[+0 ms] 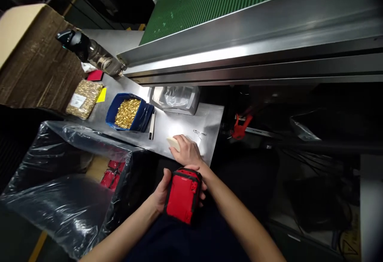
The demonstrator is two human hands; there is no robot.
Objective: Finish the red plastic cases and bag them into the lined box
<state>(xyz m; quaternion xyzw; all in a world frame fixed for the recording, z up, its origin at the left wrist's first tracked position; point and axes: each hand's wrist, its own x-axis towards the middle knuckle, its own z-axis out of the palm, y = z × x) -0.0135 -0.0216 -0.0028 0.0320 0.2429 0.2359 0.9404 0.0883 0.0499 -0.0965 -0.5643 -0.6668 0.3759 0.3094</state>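
Note:
My left hand (pixel 162 193) is wrapped round a red case with black edges (pixel 181 196), held in front of my body. Its thumb lies on one side and the fingertips show on the other. Just beyond the case, my right hand (pixel 188 151) rests low over the metal table, fingers closed on a flat cream-coloured pad (pixel 173 143); I cannot tell what the pad is made of. A light-handled cutter (pixel 152 126) lies left of that hand. Small dark scraps (pixel 199 133) are on the tabletop to its right.
A blue bin of gold-coloured small parts (pixel 128 113), a bag of similar parts (pixel 84 99) and a clear-windowed tray (pixel 175 97) stand on the table (pixel 136 136). Behind runs a green conveyor (pixel 209 6). A bottle (pixel 101 58) leans at left; a plastic-lined box (pixel 68 134) holds red items.

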